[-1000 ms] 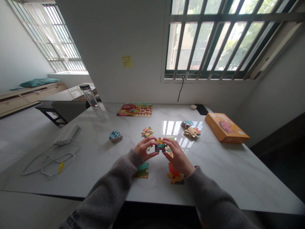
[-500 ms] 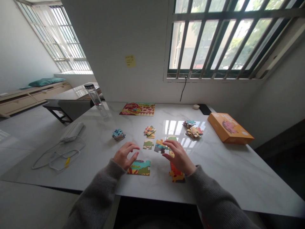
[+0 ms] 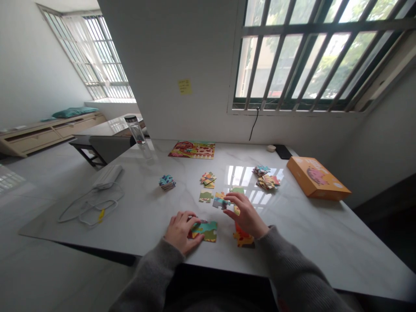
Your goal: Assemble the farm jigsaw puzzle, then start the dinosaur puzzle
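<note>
At the near side of the table, my left hand (image 3: 183, 232) has its thumb and fingers closed round the left end of some joined puzzle pieces (image 3: 210, 232), green and teal, lying flat. My right hand (image 3: 245, 213) pinches a blue and grey puzzle piece (image 3: 220, 201) by its right side. Under and beside that hand lie orange puzzle pieces (image 3: 242, 237), partly covered by it. A green puzzle piece (image 3: 206, 196) rests left of the held piece, and another green piece (image 3: 238, 190) shows just beyond my right fingers.
Piles of puzzle pieces stand farther back: a blue stack (image 3: 167, 182), a small pile (image 3: 208, 179) and a yellow pile (image 3: 268, 182). A farm picture (image 3: 191, 149) lies behind them. An orange box (image 3: 316, 177) is right; a white cable (image 3: 87, 212) and a bottle (image 3: 135, 130) are left.
My left hand has come down onto the joined pieces, which have slid a little to the right. My right hand still holds its piece, now tilted differently. The view has shifted slightly.
</note>
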`<action>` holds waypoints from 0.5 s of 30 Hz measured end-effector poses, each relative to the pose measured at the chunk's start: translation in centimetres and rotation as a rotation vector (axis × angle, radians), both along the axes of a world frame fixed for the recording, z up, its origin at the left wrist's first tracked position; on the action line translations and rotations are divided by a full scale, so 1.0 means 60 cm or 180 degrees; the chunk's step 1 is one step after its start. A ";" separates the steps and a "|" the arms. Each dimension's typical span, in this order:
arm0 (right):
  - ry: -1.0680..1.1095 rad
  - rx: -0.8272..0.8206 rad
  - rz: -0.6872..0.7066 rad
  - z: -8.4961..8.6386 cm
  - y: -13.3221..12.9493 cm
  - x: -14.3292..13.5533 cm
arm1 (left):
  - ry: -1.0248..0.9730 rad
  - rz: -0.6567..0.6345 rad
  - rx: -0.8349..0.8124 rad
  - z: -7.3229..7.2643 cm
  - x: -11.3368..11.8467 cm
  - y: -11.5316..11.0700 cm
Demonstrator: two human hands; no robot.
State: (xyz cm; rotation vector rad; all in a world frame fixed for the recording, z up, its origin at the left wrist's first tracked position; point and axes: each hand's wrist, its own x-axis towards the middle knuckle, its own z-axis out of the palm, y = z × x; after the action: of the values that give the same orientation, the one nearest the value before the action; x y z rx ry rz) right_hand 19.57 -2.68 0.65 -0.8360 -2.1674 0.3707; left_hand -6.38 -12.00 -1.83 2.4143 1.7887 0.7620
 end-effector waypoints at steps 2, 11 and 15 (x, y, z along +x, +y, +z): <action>-0.0034 -0.0001 -0.0017 0.000 0.000 0.000 | -0.0040 -0.0006 0.0009 -0.002 0.018 -0.006; -0.0160 0.0024 -0.0160 0.003 0.000 -0.001 | -0.0264 -0.0460 -0.0007 -0.001 -0.003 0.084; -0.0182 0.0021 -0.0182 0.001 0.001 0.000 | 0.0064 -0.1136 0.0251 -0.021 -0.010 0.170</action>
State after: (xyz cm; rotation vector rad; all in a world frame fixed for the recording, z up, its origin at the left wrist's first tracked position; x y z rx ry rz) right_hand 19.54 -2.61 0.72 -0.9131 -2.1910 0.3141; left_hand -7.00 -1.78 -3.12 2.6899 1.2955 0.7806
